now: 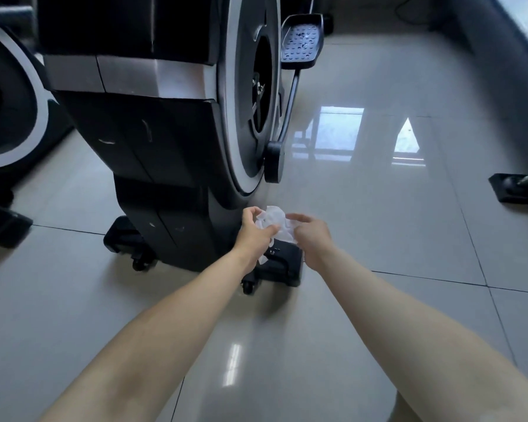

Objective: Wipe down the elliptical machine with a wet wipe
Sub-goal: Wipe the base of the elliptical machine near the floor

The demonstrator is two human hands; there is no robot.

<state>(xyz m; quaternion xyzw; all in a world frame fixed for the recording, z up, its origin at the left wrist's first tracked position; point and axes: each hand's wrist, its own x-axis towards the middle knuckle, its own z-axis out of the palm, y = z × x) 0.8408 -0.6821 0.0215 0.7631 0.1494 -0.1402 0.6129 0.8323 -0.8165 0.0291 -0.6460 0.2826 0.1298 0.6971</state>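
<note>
Head view: crumpled wet wipe (pixel 273 220) is held low betw. both hands, just above the elliptical machine (pixel 153 132) base foot (pixel 282 266). It's gripped by left hand (pixel 253 231), pinched at its edge by right hand (pixel 310 236). Step judged: wipe being re-bunched; next, fresh side pressed to housing. Flywheel (pixel 250 102) rim close; floor (pixel 378 223) open to the right.

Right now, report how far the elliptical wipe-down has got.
Done: nothing shows as wiped; pale marks show on the black housing. In hand: left hand and right hand hold the crumpled wet wipe by the base. Left: housing, flywheel rim, pedal.
</note>
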